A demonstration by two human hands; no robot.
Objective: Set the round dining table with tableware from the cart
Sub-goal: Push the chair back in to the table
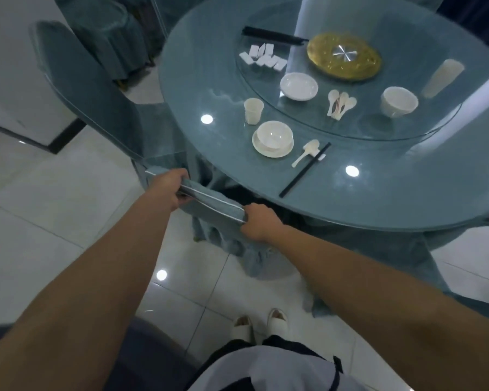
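Note:
My left hand (168,190) and my right hand (259,222) both grip the top edge of a teal-covered chair back (212,206) that stands against the round glass-topped table (378,193). One place is laid near the table's edge: a white bowl on a saucer (272,142), a cup (253,110), a white spoon (307,156) on a rest and black chopsticks (305,169). On the glass turntable (364,128) lie stacked saucers (299,86), several spoons (340,103), stacked bowls (399,101), white rests (263,57), a bundle of chopsticks (274,36) and a stack of cups (442,78).
A second teal-covered chair (91,91) stands to the left of the table, and another one (110,32) further back. A gold disc (344,57) marks the turntable's middle. The teal cloth (378,249) hangs to the white tiled floor. My white shoes (259,323) are below.

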